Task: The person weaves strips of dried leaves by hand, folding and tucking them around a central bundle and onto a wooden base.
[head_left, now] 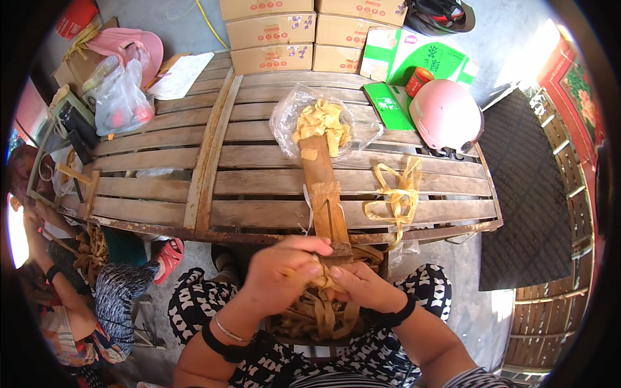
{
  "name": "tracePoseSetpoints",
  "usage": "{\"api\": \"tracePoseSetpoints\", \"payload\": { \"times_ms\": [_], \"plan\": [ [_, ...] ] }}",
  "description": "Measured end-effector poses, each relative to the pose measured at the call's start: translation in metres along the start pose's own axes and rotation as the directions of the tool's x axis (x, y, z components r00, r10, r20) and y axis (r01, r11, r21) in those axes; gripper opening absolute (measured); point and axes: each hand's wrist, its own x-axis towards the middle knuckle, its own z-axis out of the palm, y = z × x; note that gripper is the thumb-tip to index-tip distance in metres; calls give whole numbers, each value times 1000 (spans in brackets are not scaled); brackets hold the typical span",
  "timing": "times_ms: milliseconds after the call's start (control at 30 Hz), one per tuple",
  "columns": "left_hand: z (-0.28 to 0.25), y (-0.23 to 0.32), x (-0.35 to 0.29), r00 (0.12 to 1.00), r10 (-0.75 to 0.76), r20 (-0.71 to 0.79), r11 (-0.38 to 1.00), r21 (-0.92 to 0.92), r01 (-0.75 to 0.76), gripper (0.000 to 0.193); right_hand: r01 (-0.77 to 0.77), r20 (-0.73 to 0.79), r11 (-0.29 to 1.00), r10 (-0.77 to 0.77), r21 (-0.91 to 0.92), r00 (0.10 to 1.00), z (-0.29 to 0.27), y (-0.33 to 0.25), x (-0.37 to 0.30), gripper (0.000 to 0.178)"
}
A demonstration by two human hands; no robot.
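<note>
My left hand (pixel 279 273) and my right hand (pixel 367 284) meet just in front of the table's near edge. Both are closed on a soft yellowish strip (pixel 321 279) that runs between the fingers. Right above them is the near end of a long wooden board (pixel 326 210) with a slotted block on it. Its far end reaches a clear plastic bag (pixel 283 126) spread on the table, where a pile of short yellow folded pieces (pixel 323 121) lies. Below my hands, a heap of long tan strips (pixel 317 317) sits between my knees, partly hidden by my wrists.
Loose yellow strips (pixel 402 191) hang over the slatted table's (pixel 259 184) edge. A pink helmet (pixel 445 115), green box (pixel 414 55) and stacked cartons (pixel 275 32) stand at the back. At left are a plastic bag (pixel 126 103), a pink cap (pixel 139 48) and another person's arm (pixel 68 297).
</note>
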Motion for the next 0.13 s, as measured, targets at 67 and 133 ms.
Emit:
{"api": "tracePoseSetpoints", "payload": {
  "times_ms": [67, 133],
  "plan": [
    [-5, 3, 2, 990, -70, -122, 944, -328, 26, 10, -99, 109, 967, 75, 235, 991, -4, -3, -5, 56],
    [-4, 3, 0, 980, -136, -147, 896, -440, 59, 11, -160, 198, 951, 108, 264, 974, -13, 9, -6, 56]
  ]
}}
